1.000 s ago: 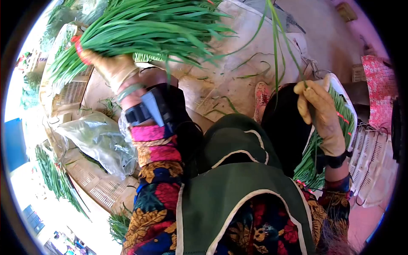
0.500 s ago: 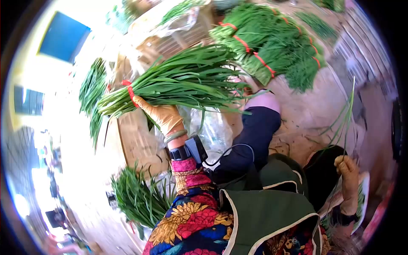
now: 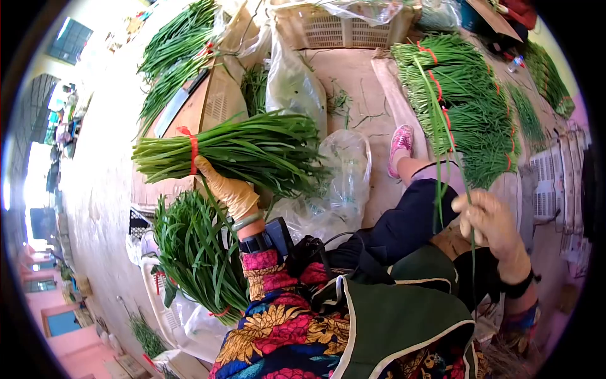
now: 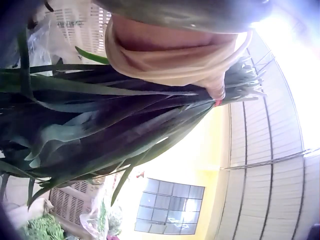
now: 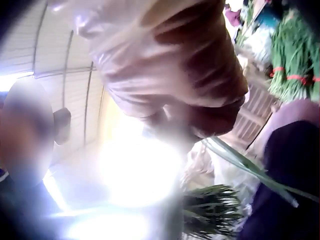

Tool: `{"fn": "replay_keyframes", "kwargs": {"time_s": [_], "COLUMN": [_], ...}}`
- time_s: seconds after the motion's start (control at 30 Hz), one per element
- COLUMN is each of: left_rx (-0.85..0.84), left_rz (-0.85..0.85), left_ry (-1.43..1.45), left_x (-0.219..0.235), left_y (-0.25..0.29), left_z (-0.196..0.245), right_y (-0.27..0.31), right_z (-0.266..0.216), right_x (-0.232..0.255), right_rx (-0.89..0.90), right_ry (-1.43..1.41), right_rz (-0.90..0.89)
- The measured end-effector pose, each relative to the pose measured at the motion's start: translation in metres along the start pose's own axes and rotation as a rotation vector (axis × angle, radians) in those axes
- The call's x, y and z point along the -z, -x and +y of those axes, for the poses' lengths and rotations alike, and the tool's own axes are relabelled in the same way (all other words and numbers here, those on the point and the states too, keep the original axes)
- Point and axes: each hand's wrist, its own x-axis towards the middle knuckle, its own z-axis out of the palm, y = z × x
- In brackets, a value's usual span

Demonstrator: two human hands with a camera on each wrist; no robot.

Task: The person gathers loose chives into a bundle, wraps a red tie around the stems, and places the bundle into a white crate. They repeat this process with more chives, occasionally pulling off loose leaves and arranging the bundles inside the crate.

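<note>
My gloved left hand (image 3: 230,189) grips a thick bunch of green chives (image 3: 265,148) near its red tie (image 3: 194,155). The cut ends point left and the leaves fan out to the right. In the left wrist view, the dark leaves (image 4: 100,120) spread below the glove cuff (image 4: 165,62). Over on the right, my gloved right hand (image 3: 495,230) pinches a few long loose leaves (image 3: 438,196) that stick up past the fingers and trail below. Those loose leaves (image 5: 250,167) also emerge from the curled fingers in the right wrist view.
A large knife (image 3: 173,112) lies on a wooden surface at the left, beside more chives (image 3: 180,44). Red-tied bunches (image 3: 467,95) form a pile at the upper right. A plastic bag (image 3: 347,177), a slatted crate (image 3: 353,28) and another bunch (image 3: 199,246) are nearby.
The head view has swung left, bringing the knife and wooden surface into sight. My left hand keeps the chive bunch, and my right hand still pinches the loose leaves.
</note>
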Motion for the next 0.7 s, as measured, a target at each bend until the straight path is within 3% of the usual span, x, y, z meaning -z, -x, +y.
{"fn": "replay_keyframes", "kwargs": {"time_s": [0.07, 0.1, 0.2, 0.23, 0.3, 0.4, 0.43, 0.5, 0.53, 0.57, 0.6, 0.67, 0.7], "left_rx": [0.034, -0.051, 0.002, -0.020, -0.006, 0.004, 0.040, 0.115, 0.064, 0.103, 0.145, 0.130, 0.134], "left_rz": [-0.021, 0.051, 0.095, 0.113, 0.097, 0.077, 0.067, -0.018, 0.020, -0.098, -0.218, -0.262, -0.283], "left_ry": [0.021, -0.120, -0.133, -0.146, -0.147, -0.171, -0.165, -0.190, -0.229, -0.179, -0.125, -0.154, -0.163], "left_x": [0.033, 0.042, 0.036, 0.043, 0.069, 0.063, 0.061, 0.065, 0.047, 0.035, 0.022, -0.010, -0.024], "left_y": [-0.009, -0.009, 0.013, 0.013, 0.010, 0.014, 0.012, 0.007, 0.010, 0.008, 0.004, 0.004, 0.000], "left_z": [-0.014, -0.024, -0.025, -0.033, -0.048, -0.049, -0.049, -0.049, -0.045, -0.045, -0.044, -0.040, -0.043], "right_y": [-0.049, -0.075, -0.170, -0.208, -0.279, -0.262, -0.242, -0.206, -0.190, -0.177, -0.161, -0.131, -0.120], "right_z": [-0.040, -0.058, -0.126, -0.145, -0.149, -0.113, -0.097, -0.056, -0.028, -0.004, 0.009, 0.033, 0.035], "right_x": [-0.018, -0.028, -0.080, -0.102, -0.131, -0.145, -0.138, -0.111, -0.095, -0.076, -0.052, -0.021, -0.016], "right_rx": [0.229, 0.335, 0.442, 0.359, 0.476, 0.907, 0.686, 0.494, 0.463, 0.441, 0.202, 0.189, 0.264], "right_ry": [0.071, 0.070, -0.146, -0.015, 0.220, 0.397, 0.273, 0.225, 0.131, 0.041, 0.028, -0.068, -0.073], "right_rz": [-0.085, -0.146, -0.339, -0.250, -0.103, 0.055, -0.146, -0.263, -0.263, -0.246, -0.203, 0.012, 0.085]}}
